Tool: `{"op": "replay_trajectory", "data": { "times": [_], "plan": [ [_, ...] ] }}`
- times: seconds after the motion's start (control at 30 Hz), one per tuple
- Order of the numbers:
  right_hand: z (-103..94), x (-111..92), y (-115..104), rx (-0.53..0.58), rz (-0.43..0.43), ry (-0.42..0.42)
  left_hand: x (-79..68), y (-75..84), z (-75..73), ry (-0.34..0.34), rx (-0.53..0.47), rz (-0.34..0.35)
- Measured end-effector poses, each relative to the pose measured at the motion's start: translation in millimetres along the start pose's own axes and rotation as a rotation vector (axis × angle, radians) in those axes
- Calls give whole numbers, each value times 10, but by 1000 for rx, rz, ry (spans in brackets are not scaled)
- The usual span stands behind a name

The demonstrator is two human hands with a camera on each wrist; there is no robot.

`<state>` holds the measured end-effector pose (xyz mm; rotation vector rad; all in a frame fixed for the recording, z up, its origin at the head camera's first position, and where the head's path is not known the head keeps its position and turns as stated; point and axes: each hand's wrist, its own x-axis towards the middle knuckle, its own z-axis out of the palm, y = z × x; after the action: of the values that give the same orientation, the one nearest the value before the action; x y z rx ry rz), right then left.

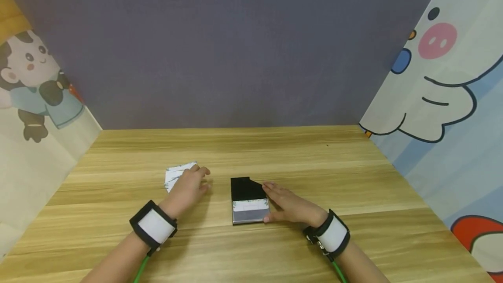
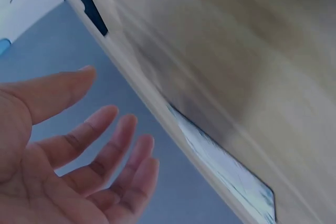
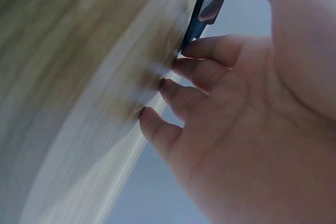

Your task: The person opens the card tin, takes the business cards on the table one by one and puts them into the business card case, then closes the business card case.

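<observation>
A flat card case (image 1: 250, 216) lies on the table with its black part spread toward the far side and a white printed card (image 1: 250, 205) showing across its middle. My right hand (image 1: 288, 204) rests at the case's right side, fingertips down on the tabletop and thumb by the near right corner. In the right wrist view its fingers (image 3: 181, 98) are slightly bent beside the dark case edge. Over to the left, several white cards (image 1: 173, 174) lie loosely fanned. My left hand (image 1: 189, 189) hovers at them, its fingers loosely bent; the left wrist view shows nothing in its palm.
The wood-grain table (image 1: 314, 156) runs back to a grey-blue panel (image 1: 235, 56). Cartoon-printed curtains (image 1: 440, 99) stand along both sides. Each wrist wears a strapped band (image 1: 154, 225) with a green cable.
</observation>
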<state>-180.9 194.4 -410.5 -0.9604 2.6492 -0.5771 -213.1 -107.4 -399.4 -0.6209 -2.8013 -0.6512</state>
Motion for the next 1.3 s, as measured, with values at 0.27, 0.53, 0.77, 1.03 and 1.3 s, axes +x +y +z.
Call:
{"op": "replay_trajectory", "data": {
  "times": [0.27, 0.53, 0.77, 1.03, 1.3],
  "plan": [
    [-7, -5, 0, -6, -17, 6, -19, -205, -142, 20, 75, -78],
    [-17, -7, -18, -8, -14, 9, -61, -356, -179, -23, 90, -117],
    [-11, -8, -13, 3, -9, 3, -106, -420, -199, -52, 121, -141],
    [1, -4, -1, -4, -10, 2, -115, -451, -206, -77, 129, -157],
    [-5, -11, -10, 5, -8, 1, -114, -478, -204, -46, 103, -154]
  ]
}}
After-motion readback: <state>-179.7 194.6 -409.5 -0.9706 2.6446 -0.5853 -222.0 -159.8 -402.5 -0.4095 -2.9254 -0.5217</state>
